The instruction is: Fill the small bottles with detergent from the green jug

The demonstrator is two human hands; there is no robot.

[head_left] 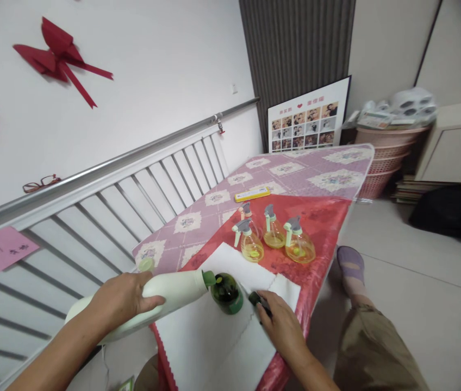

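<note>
1. Left hand [130, 296]: part-closed around a pale green jug [177, 290], holding it tilted with its green spout [209, 278] at the mouth of a dark green bottle [232, 305].
2. Dark green bottle: on a white cloth [201, 350], between the two hands. Can't tell whether liquid is flowing (spout hides the stream, if any).
3. Right hand [281, 323]: fingers curled on a small dark cylindrical piece [257, 300], just right of the bottle, over the white cloth.
4. Four trigger spray bottles [300, 251]: grouped beyond on the red cover [328, 217]; front three contain yellow liquid, rear one partly hidden.
5. Yellow-edged flat case [252, 194]: behind them, near the patterned lilac tablecloth [247, 165].
</note>
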